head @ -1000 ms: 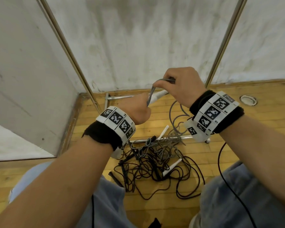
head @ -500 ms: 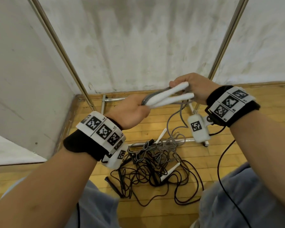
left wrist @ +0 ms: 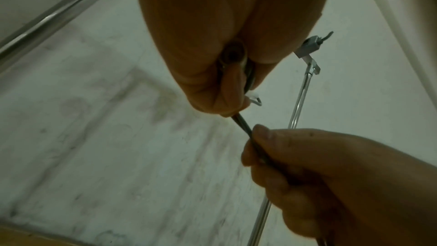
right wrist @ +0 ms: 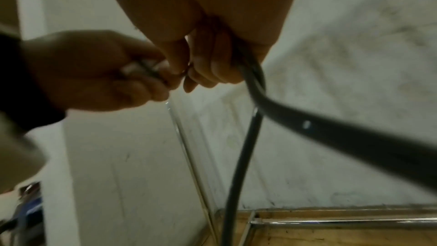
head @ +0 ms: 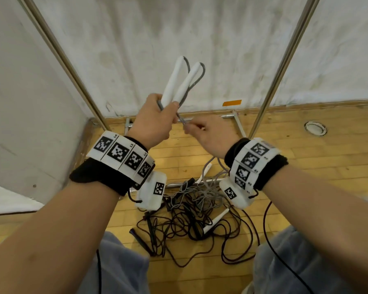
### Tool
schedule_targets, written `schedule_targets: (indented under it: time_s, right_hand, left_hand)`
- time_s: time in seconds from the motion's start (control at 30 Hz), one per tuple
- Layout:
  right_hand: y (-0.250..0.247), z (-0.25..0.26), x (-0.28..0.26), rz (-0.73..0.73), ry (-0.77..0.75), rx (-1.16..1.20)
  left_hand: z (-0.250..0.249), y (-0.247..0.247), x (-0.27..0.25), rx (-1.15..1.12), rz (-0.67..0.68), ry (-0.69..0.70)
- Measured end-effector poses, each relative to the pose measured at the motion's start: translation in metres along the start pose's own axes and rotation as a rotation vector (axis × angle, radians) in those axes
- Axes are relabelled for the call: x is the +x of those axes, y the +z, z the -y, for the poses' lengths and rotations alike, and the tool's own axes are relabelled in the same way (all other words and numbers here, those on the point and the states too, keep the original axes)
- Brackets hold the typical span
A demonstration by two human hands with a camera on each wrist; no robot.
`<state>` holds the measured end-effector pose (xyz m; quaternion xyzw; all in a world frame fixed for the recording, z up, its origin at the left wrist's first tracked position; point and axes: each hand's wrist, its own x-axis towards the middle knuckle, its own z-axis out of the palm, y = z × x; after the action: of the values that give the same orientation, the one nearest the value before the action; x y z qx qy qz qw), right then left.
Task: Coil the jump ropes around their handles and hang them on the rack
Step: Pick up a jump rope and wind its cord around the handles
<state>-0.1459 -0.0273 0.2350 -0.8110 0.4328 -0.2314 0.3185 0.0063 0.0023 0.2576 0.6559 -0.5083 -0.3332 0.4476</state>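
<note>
Left hand gripping white handles, right hand pinching rope

A corner of what looks like a gymnasium or sports hall: a varnished wooden strip floor meets scuffed, stained white walls with a wooden baseboard running along their foot. A chrome tubular rack stands against the wall, a round metal floor socket is set in the boards, and a tangle of jump ropes lies heaped on the floor.
</note>
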Motion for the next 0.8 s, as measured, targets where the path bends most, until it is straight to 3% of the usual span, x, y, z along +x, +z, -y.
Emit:
schedule_targets:
  time_s: [0.17, 0.3, 0.5, 0.6, 0.7, 0.8]
  right_hand:
    - [0.008, 0.011, -0.003, 0.074, 0.036, -0.05]
    - [0.015, 0.014, -0.005, 0.149, 0.075, -0.015]
    - [0.02, 0.003, -0.007, 0.179, 0.134, -0.031]
    - [0.019, 0.007, -0.006, 0.154, 0.178, 0.189]
    - [0.023, 0.015, -0.01, 0.128, 0.097, 0.178]
    - [0.026, 0.016, -0.014, 0.042, -0.005, 0.04]
  left_hand:
    - [0.004, 0.003, 0.002, 0.257, -0.134, 0.137]
    - [0.002, 0.007, 0.0, 0.356, -0.175, 0.123]
    - [-0.011, 0.007, -0.013, 0.143, -0.058, 0.207]
    - [-0.009, 0.009, -0.012, 0.139, -0.157, 0.255]
    - [-0.001, 0.003, -0.003, 0.318, -0.323, 0.279]
    - [0.013, -0.002, 0.003, 0.525, -0.342, 0.247]
